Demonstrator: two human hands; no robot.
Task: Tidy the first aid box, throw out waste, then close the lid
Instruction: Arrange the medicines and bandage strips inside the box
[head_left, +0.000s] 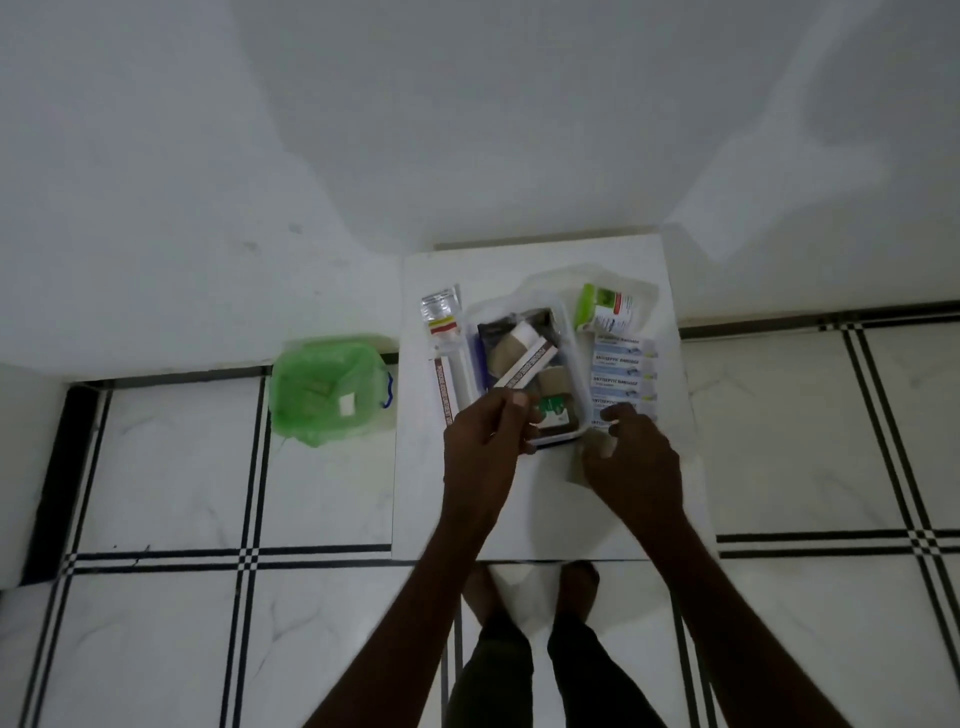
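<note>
Clear plastic forms the first aid box (566, 332), lying open on the white surface (519, 509) just ahead of both hands, so packing is easy. Left hand (485, 441) pinches a long white carton (527, 368) slanted over the box, likely to slot it in. Right hand (631, 457) is curled at the box's near corner, probably steadying it; whether it grips anything, I cannot tell. Green-lined bin (324, 389) waits on the floor, left of the hands, for waste.

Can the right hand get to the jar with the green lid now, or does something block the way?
Probably yes. The jar with the green lid lies uncovered on the table, beyond the right hand. Only the flat antiseptic bandage strips lie between them, and the hand could pass over them.
</note>
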